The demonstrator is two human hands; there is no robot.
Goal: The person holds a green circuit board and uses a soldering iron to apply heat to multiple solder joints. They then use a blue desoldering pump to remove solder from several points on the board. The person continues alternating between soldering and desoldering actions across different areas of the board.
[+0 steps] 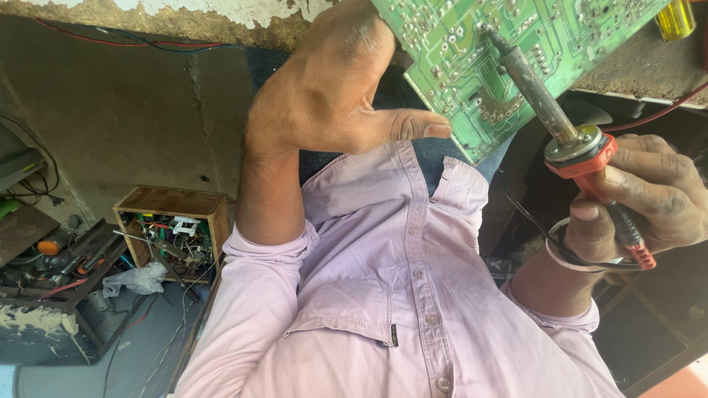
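Observation:
My left hand (332, 88) grips the left edge of a green circuit board (516, 44), solder side up, with the thumb stretched along its lower edge. My right hand (641, 203) is closed around the red handle of a soldering iron (549, 110). Its dark metal tip rests on the board near the upper middle. A black cord runs from the iron past my right wrist, which wears a pale bangle (558, 254). Both hands are held over my lap, above my lilac shirt (383, 295).
On the floor at left stand a wooden box (173, 200) full of wires and parts, a dark tool tray (63, 258) and a crumpled plastic bag (136, 280). A yellow bottle (675, 16) sits top right, with a red wire (664, 114) below it.

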